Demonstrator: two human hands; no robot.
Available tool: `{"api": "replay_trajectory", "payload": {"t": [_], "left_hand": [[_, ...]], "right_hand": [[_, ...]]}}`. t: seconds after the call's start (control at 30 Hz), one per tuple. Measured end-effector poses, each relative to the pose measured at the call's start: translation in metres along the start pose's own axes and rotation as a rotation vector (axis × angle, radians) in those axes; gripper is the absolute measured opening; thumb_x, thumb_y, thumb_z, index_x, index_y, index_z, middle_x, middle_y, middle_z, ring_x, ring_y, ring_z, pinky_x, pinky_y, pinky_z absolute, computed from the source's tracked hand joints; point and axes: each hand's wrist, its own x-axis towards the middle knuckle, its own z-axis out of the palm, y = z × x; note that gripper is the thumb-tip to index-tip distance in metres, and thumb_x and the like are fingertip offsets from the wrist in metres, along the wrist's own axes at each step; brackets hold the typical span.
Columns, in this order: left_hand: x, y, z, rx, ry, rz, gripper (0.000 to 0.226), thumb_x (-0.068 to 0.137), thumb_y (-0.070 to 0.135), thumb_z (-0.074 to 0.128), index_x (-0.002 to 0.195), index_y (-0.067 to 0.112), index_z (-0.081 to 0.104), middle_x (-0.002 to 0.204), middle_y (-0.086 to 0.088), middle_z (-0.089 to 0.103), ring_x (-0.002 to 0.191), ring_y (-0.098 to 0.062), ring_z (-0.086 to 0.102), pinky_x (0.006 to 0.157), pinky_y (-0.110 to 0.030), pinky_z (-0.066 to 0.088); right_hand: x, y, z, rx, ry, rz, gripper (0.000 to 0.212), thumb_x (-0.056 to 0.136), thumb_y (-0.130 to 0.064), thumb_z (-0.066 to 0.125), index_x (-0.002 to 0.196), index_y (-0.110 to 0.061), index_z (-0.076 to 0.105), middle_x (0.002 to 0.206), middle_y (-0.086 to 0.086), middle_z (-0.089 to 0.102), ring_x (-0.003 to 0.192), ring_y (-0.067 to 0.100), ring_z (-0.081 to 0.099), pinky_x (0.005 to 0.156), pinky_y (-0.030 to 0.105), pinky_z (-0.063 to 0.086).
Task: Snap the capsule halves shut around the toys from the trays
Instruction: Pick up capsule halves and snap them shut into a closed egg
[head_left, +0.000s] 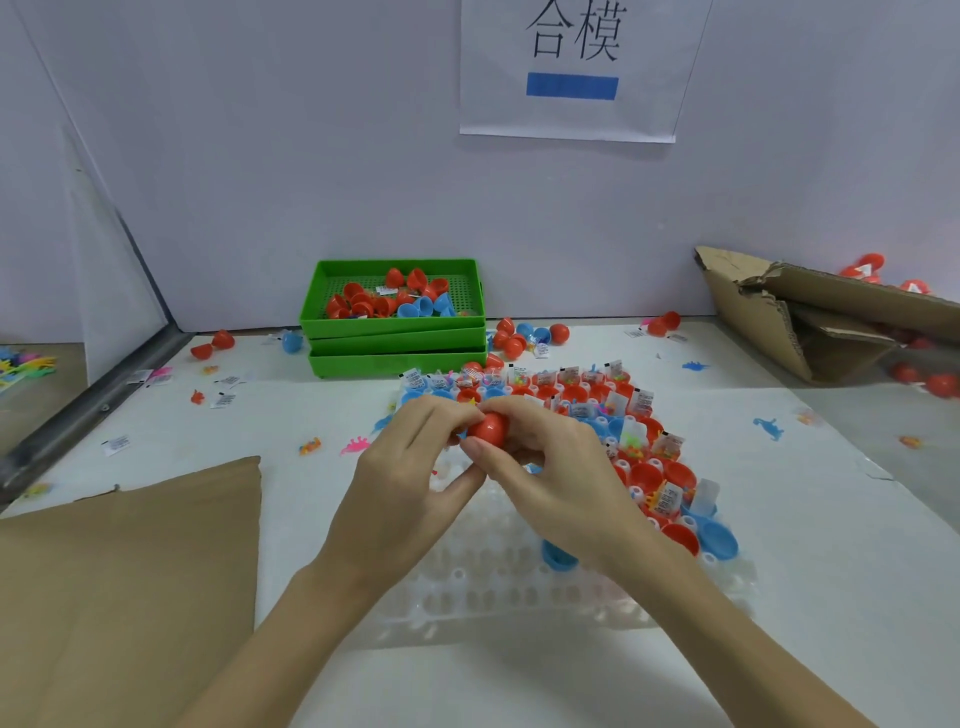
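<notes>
A red capsule (489, 428) is held between both hands over the clear plastic tray (498, 587). My left hand (410, 483) grips it from the left, thumb underneath. From the right, my right hand (550, 467) pinches it with thumb and fingers. A bit of blue toy sticks out at the capsule's left side. The tray's far and right cells hold red and blue capsule halves (644, 475) with small toys and white paper slips (670, 493). The near cells look bare.
Stacked green trays (395, 332) with loose red and blue halves stand at the back. A torn cardboard box (831, 317) with red capsules lies at the right, and a brown cardboard sheet (130, 571) at the near left. Small toys and slips litter the white table (779, 597).
</notes>
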Motion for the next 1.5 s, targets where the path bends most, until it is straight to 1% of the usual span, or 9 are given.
{"api": "replay_trajectory", "payload": {"t": [0.1,0.23,0.37,0.43,0.63,0.9,1.17,1.3,1.5], "left_hand": [[0.002,0.001,0.001,-0.084,-0.007,-0.035,0.031,0.090,0.017,0.077,0.118,0.007,0.068,0.113,-0.002,0.062,0.098,-0.015,0.063,0.091,-0.023,0.053],[0.005,0.005,-0.002,-0.153,0.025,-0.082,0.038,0.088,0.010,0.082,0.124,0.013,0.068,0.118,0.002,0.060,0.112,-0.014,0.060,0.098,-0.021,0.048],[0.008,0.010,-0.007,-0.275,-0.066,-0.264,0.046,0.094,0.031,0.070,0.138,0.024,0.061,0.138,0.012,0.054,0.137,-0.015,0.048,0.110,-0.015,0.036],[0.009,0.011,-0.008,-0.433,-0.161,-0.367,0.039,0.097,0.038,0.063,0.136,0.030,0.062,0.135,0.016,0.060,0.136,-0.012,0.052,0.109,-0.018,0.041],[0.008,0.015,-0.009,-0.589,-0.182,-0.422,0.033,0.095,0.046,0.060,0.125,0.033,0.066,0.109,0.020,0.073,0.106,-0.007,0.071,0.086,-0.012,0.052],[0.006,0.009,-0.008,-0.470,-0.135,-0.362,0.037,0.096,0.035,0.064,0.130,0.048,0.058,0.121,0.028,0.069,0.115,-0.005,0.068,0.093,-0.020,0.055],[0.006,0.009,-0.003,-0.518,-0.179,-0.420,0.036,0.101,0.038,0.060,0.137,0.038,0.060,0.128,0.021,0.069,0.124,-0.009,0.063,0.101,-0.024,0.054],[0.008,0.007,-0.005,-0.653,-0.298,-0.445,0.037,0.103,0.031,0.059,0.141,0.032,0.061,0.137,0.016,0.066,0.132,-0.009,0.059,0.105,-0.021,0.050],[0.010,0.010,-0.008,-0.661,-0.212,-0.491,0.025,0.093,0.037,0.067,0.117,0.033,0.070,0.111,0.016,0.074,0.111,-0.008,0.068,0.090,-0.012,0.050]], "right_hand": [[0.001,0.000,-0.001,0.115,-0.045,0.078,0.033,0.100,-0.024,0.068,0.131,-0.019,0.063,0.113,-0.007,0.074,0.105,0.008,0.071,0.092,0.033,0.059],[0.004,-0.006,-0.006,0.668,-0.208,0.240,0.030,0.108,-0.013,0.051,0.136,-0.006,0.060,0.126,0.012,0.072,0.118,0.025,0.070,0.100,0.040,0.057],[0.007,-0.010,-0.016,1.084,-0.354,0.374,0.041,0.105,-0.018,0.048,0.139,0.005,0.054,0.128,0.024,0.067,0.121,0.037,0.066,0.105,0.044,0.054],[0.007,-0.011,-0.017,1.165,-0.428,0.390,0.046,0.104,-0.023,0.047,0.135,0.010,0.055,0.123,0.027,0.066,0.117,0.038,0.065,0.107,0.045,0.051],[0.007,-0.013,-0.018,1.259,-0.523,0.433,0.054,0.106,-0.030,0.044,0.140,0.010,0.051,0.138,0.033,0.057,0.130,0.042,0.057,0.113,0.046,0.046],[0.006,-0.016,-0.009,1.214,-0.382,0.386,0.037,0.103,-0.023,0.053,0.120,0.009,0.062,0.109,0.020,0.070,0.112,0.037,0.069,0.099,0.041,0.055],[0.007,-0.014,-0.005,1.224,-0.302,0.415,0.032,0.102,-0.024,0.058,0.109,0.003,0.073,0.102,0.017,0.072,0.108,0.035,0.071,0.095,0.039,0.057],[0.007,-0.014,-0.011,1.238,-0.312,0.451,0.032,0.097,-0.017,0.063,0.120,0.004,0.070,0.117,0.025,0.070,0.116,0.038,0.069,0.095,0.038,0.058],[0.003,-0.019,-0.011,1.293,-0.417,0.453,0.044,0.103,-0.017,0.052,0.138,0.011,0.054,0.129,0.029,0.064,0.120,0.039,0.065,0.106,0.043,0.052]]}}
